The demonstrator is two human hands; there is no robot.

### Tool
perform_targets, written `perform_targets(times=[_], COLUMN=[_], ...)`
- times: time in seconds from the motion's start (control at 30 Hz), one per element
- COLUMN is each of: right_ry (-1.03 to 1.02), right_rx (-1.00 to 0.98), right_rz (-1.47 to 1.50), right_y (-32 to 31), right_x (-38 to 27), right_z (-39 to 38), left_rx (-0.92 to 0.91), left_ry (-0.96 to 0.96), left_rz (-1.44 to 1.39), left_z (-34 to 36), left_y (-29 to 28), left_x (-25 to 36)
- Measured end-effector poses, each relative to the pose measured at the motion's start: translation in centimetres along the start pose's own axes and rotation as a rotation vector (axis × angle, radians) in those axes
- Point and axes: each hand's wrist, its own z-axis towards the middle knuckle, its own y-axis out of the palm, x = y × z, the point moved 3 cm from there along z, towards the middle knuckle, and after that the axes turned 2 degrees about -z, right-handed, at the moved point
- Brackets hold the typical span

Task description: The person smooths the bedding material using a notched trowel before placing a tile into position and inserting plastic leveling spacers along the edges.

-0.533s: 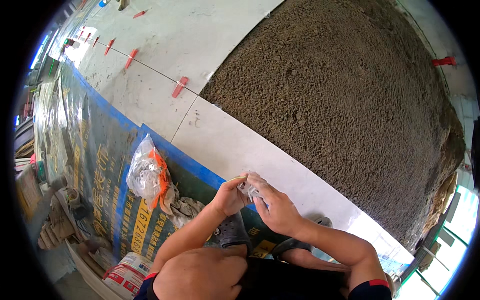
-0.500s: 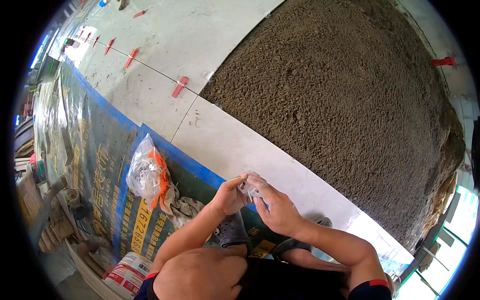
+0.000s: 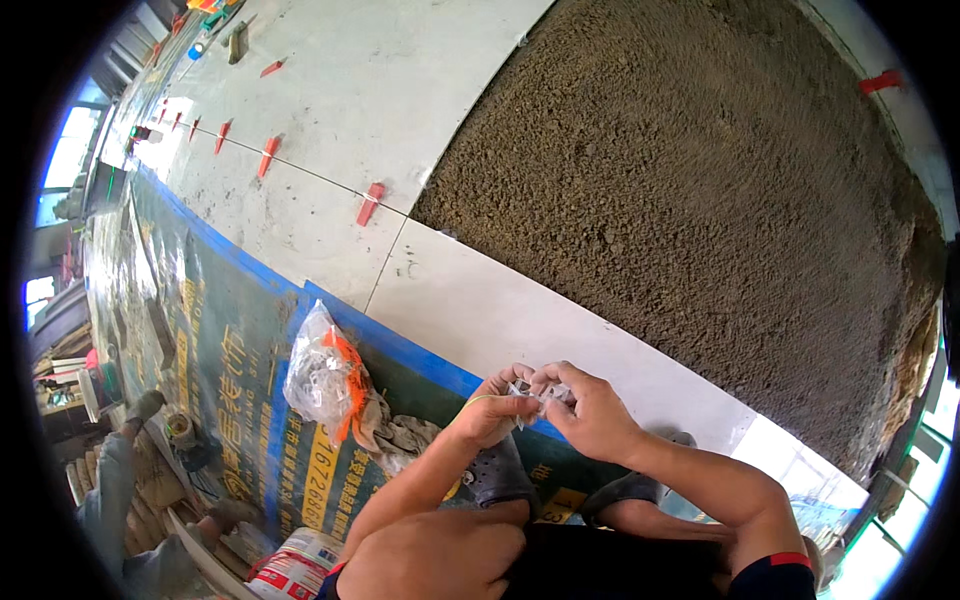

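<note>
In front of my knees, my left hand (image 3: 492, 412) and my right hand (image 3: 590, 410) meet with bent fingers. Between them they grip several small whitish, see-through plastic tile levelling clips (image 3: 545, 391). Fingers partly cover these, so which clip lies in which hand is hard to tell. To the left of my left hand, a clear plastic bag (image 3: 318, 378) of similar clips lies on the floor film, an orange strip along its side. A crumpled grey-brown cloth (image 3: 393, 430) touches the bag.
Pale floor tiles (image 3: 480, 300) border a rough brown mortar bed (image 3: 680, 200). Red wedges (image 3: 370, 203) stand along a tile joint; another red wedge (image 3: 882, 82) is far right. Printed green protective film (image 3: 215, 330) covers the left floor. Near a white-and-red bucket (image 3: 290, 570), another person's sleeve (image 3: 112, 490) shows.
The view has shifted, moving the scene slightly right and down. My hands have drawn a little apart at the fingers, showing more of the clips. The other person's arm shows more at lower left.
</note>
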Motion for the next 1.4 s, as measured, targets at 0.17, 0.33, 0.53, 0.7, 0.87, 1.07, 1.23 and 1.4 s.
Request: perform_targets(times=[0.17, 0.33, 0.53, 0.7, 0.87, 1.07, 1.23, 1.4], right_ry=[-0.155, -0.064, -0.155, 0.078, -0.067, -0.104, -0.044, -0.041], right_rx=[0.056, 0.276, 0.596, 0.529, 0.551, 0.573, 0.470, 0.410], right_rz=[-0.060, -0.085, -0.701, -0.436, -0.519, -0.682, -0.698, -0.759], right_y=[-0.4, -2.9, -10.8, -13.9, -12.9, -11.6, -10.8, -11.3], right_x=[0.7, 4.1, 6.7, 8.9, 11.1, 12.9, 13.5, 13.5], right_z=[0.6, 2.6, 2.8, 1.0, -0.6, -0.6, 0.0, 0.4], left_rx=[0.071, 0.223, 0.118, 0.126, 0.133, 0.150, 0.209, 0.176], left_ry=[0.068, 0.161, 0.126, 0.086, -0.008, -0.113, -0.148, -0.154], left_rz=[0.028, 0.069, 0.072, 0.151, 0.215, 0.285, 0.276, 0.242], left_z=[0.5, 0.3, -0.1, 0.8, 1.8, 2.8, 3.8, 4.4], left_y=[-2.8, -2.4, -2.3, -2.0, -0.9, -0.4, -0.3, -0.7], left_x=[0.1, 2.2, 3.1, 2.2, 1.5, 0.9, 0.5, 0.8])
